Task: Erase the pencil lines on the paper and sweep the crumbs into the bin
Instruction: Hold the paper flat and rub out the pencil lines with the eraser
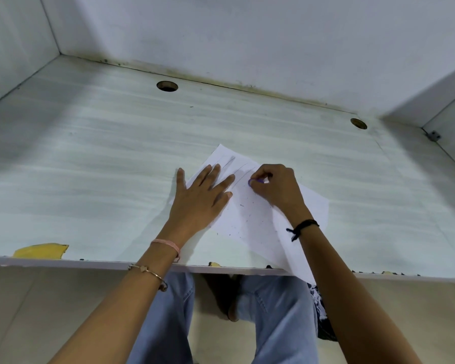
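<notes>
At the lower left of the frame a torn yellow tape patch (41,250) sticks to the pale, streaky laminate bench (90,158). Right of it, the left hand (202,197) lies flat, fingers straight and spread, palm pressing the sheet's left edge. The paper (310,206) is a thin white sheet set diagonally mid-frame. Its long axis runs from a far corner up near the centre down to the lower right, where it hangs over the bench's near edge. Faint pencil lines (231,164) show near its top corner, and dark crumbs (247,214) speckle the middle. The right hand (276,187) is curled, its fingers pinching a small purple eraser (252,182) against the paper.
</notes>
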### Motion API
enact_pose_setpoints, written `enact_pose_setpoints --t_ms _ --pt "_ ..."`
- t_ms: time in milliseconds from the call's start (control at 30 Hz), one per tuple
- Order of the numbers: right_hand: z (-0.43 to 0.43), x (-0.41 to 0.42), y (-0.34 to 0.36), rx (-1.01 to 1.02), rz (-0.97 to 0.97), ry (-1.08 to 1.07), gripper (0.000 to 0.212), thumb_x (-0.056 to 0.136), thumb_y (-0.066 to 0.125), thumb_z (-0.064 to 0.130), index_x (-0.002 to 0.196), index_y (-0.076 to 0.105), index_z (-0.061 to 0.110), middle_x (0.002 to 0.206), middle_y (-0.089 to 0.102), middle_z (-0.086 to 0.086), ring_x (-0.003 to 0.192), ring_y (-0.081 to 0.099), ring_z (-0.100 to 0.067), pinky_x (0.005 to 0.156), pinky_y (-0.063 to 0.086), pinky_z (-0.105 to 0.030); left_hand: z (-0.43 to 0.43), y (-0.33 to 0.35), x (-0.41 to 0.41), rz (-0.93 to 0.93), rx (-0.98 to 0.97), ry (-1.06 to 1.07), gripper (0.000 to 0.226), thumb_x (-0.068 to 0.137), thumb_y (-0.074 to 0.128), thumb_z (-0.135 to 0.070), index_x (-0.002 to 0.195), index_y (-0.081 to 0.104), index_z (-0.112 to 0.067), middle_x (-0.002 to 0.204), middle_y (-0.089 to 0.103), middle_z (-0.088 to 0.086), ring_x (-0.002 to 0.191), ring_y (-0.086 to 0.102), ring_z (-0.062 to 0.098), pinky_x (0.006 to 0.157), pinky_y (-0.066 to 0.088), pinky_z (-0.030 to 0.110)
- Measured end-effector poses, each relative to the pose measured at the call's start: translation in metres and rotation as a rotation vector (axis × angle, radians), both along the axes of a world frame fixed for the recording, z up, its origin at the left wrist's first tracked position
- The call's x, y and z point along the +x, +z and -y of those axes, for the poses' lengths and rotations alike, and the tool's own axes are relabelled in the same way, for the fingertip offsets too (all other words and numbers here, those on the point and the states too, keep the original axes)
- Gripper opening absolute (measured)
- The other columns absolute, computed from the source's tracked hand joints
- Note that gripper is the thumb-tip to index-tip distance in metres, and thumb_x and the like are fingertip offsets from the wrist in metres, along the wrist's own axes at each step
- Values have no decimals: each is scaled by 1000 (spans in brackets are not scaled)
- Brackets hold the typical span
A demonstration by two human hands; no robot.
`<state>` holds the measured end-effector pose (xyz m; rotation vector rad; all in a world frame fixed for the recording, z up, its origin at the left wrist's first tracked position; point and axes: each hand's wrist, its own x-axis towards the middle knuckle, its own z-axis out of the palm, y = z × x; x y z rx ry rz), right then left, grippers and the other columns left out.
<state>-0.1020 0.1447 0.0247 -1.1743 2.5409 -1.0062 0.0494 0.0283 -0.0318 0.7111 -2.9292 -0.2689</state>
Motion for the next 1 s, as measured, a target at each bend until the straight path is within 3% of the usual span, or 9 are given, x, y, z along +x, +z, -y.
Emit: enact_pose_setpoints --t_ms 133,267,400,500,567,633,733,867,1000 --pt "-6 15 5 121 73 247 2 76 76 14 76 74 14 74 70 7 64 57 4 59 38 -6 1 1 0 14 -11 2 51 102 9 -49 151 -4 -45 162 -9 -7 148 -10 9 113 -7 63" --pt "-2 0 2 -8 29 10 2 76 72 9 77 74 9 72 67 1 52 52 7 48 34 -6 1 0 0 12 9 -1 50 102 9 -49 151 -3 -47 162 -8 -8 148 -10 8 112 -8 63" --pt "-4 12 5 155 84 235 2 75 76 16 75 75 17 76 72 7 70 63 -3 63 47 -14 0 2 0 9 19 1 50 102 10 -50 151 0 -47 162 -8 -8 148 -9 7 112 -9 62" --pt "-6 2 4 71 82 124 2 76 75 15 74 74 15 73 69 7 61 56 7 54 40 -7 0 1 0 1 20 -1 50 102 10 -50 151 -1 -47 162 -7 -8 148 -9 8 112 -9 63" --pt "-5 2 1 -12 18 33 3 76 72 10 74 73 12 71 66 6 56 52 8 53 36 -11 0 1 0 8 25 0 50 102 9 -50 151 -1 -47 162 -7 -8 148 -9 8 112 -9 62" --pt "-5 11 1 34 18 140 2 76 73 11 75 73 13 72 68 6 59 55 5 59 37 -13 0 1 0 8 28 1 50 102 10 -50 151 0 -47 162 -7 -8 148 -9 8 112 -9 62" --pt "-10 18 7 120 127 280 4 77 76 14 78 74 11 75 70 4 58 55 7 57 37 -5 1 1 0 4 26 0 50 102 10 -50 151 1 -47 162 -7 -9 148 -10 7 112 -9 62" --pt "-5 -1 1 -56 75 28 4 79 72 7 81 73 3 69 63 4 50 50 9 49 35 -4 0 0 0 -3 31 -2 49 102 11 -49 151 1 -47 162 -6 -9 148 -9 7 112 -10 62" --pt "-15 -3 -8 -92 159 -1 5 80 74 9 82 72 5 69 62 6 51 48 2 53 35 -5 -1 3 2 -8 60 2 49 102 11 -49 151 3 -47 162 -5 -11 148 -9 5 113 -11 60"
